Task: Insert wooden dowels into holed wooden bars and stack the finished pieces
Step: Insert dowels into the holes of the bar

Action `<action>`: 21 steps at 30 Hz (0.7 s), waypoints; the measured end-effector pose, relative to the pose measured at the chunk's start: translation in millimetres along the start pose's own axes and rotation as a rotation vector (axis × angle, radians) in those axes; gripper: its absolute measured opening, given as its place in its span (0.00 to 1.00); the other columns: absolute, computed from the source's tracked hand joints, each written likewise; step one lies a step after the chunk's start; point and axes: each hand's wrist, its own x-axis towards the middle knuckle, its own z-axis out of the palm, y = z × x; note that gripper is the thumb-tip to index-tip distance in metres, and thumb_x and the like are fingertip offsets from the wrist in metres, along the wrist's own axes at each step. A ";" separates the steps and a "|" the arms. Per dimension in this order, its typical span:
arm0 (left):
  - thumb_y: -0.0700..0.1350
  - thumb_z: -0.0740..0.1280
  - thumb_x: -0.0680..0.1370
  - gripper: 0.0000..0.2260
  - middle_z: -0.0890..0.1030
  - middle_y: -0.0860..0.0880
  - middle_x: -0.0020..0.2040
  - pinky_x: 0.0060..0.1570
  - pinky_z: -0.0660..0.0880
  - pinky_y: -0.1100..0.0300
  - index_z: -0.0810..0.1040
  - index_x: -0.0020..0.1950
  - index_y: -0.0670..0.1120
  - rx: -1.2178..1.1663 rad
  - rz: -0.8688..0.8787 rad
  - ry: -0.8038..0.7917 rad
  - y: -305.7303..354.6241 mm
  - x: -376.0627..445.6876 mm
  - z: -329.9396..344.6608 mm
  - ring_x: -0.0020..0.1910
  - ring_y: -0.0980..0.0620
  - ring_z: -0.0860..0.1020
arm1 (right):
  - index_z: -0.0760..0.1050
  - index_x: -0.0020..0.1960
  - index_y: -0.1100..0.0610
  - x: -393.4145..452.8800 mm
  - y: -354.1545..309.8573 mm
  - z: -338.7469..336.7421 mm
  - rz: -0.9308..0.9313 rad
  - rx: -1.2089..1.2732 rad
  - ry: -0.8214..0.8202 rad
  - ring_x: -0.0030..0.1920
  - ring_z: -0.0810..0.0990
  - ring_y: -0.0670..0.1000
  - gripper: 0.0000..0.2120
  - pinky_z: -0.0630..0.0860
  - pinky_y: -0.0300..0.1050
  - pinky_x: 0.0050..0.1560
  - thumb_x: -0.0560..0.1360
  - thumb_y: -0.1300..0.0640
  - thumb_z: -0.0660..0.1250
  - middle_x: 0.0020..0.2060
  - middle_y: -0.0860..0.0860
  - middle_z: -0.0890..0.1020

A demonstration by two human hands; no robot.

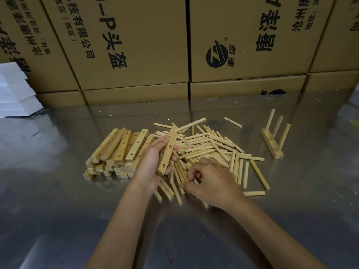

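The left hand [153,160] is wrapped around one holed bar [167,152], with the thumb on one side and the fingers on the other. It holds the bar up off the surface, tilted, holes showing, so a stick can go in. One dowel [191,124] already pokes out of the bar's far end.

The right hand [209,183] is just beside the left one, lower down. Its fingers are curled down into the pile of dowels [209,150]. It looks like it is picking out the next stick, but I cannot tell if it has one pinched yet.

The loose dowels lie in a messy heap under and past the right hand, close by so they are easy to reach. On the other side of the left hand sits a stack of bars [118,152] with empty holes, waiting their turn.

Far off past the right hand stands one finished piece [274,140], a bar with three dowels sticking up. It is set apart so it does not mix with the rest.

All of this sits on a shiny metal surface [58,200]. Big cardboard boxes [147,45] stand behind.
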 end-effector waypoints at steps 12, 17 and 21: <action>0.44 0.59 0.84 0.14 0.83 0.47 0.41 0.19 0.66 0.63 0.74 0.69 0.45 0.019 -0.015 0.007 -4.0 5.8 -2.8 0.30 0.53 0.76 | 0.79 0.40 0.50 -4.8 -6.6 -3.3 0.061 -0.046 -0.105 0.54 0.67 0.47 0.09 0.67 0.44 0.49 0.68 0.45 0.70 0.45 0.44 0.73; 0.44 0.58 0.84 0.14 0.83 0.48 0.41 0.20 0.67 0.63 0.74 0.68 0.46 0.017 -0.016 0.000 -4.6 5.4 -2.9 0.31 0.53 0.76 | 0.79 0.42 0.50 -4.1 -5.7 -3.9 0.039 -0.059 -0.042 0.51 0.68 0.46 0.05 0.66 0.43 0.43 0.73 0.50 0.68 0.44 0.44 0.75; 0.44 0.58 0.84 0.14 0.83 0.47 0.42 0.20 0.67 0.63 0.74 0.69 0.46 0.019 -0.015 0.006 -4.9 5.4 -3.1 0.31 0.53 0.76 | 0.79 0.47 0.46 2.6 3.0 -18.0 0.022 0.001 0.185 0.34 0.74 0.40 0.03 0.64 0.37 0.32 0.78 0.52 0.66 0.35 0.41 0.78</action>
